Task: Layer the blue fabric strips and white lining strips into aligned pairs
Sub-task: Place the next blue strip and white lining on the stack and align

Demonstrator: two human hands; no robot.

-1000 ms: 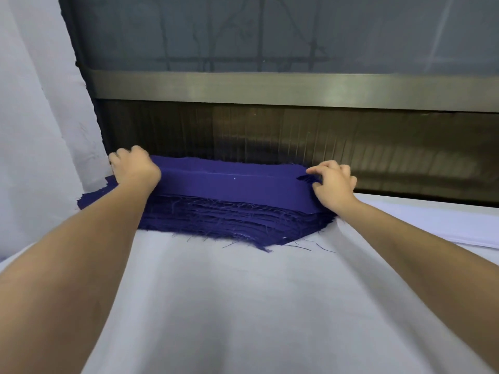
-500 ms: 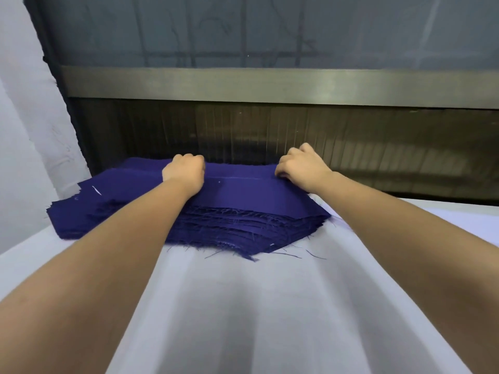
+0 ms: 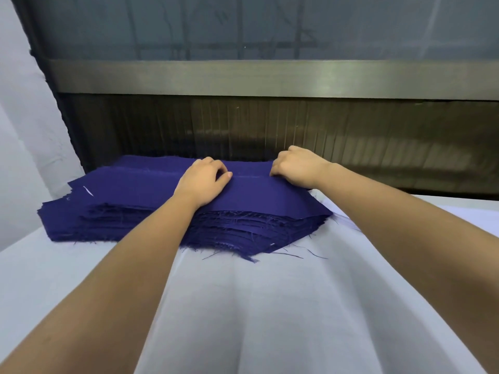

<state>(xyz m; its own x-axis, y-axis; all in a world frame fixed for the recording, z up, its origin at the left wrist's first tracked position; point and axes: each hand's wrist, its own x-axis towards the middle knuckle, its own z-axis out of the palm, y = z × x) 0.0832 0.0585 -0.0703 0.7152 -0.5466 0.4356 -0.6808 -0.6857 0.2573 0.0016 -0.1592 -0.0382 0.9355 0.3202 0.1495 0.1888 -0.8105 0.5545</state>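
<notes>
A thick stack of dark blue fabric strips (image 3: 127, 209) with frayed edges lies at the far side of the white lining cloth (image 3: 243, 314) that covers the table. My left hand (image 3: 201, 180) rests on top of the stack near its middle, fingers curled and pinching the top blue strip (image 3: 253, 193). My right hand (image 3: 295, 167) is at the strip's far right edge, fingers curled down and pinching the cloth. Both forearms reach forward over the white lining.
A dark panel with a metal rail (image 3: 270, 76) and a glass pane above it stands right behind the stack. White fabric (image 3: 24, 147) hangs at the left. Loose blue threads (image 3: 294, 255) lie on the white cloth by the stack's near right corner.
Both hands have moved inward from the ends of the stack to its middle and right part, and now pinch the top strip. The view has shifted, showing more of the stack's left side.
</notes>
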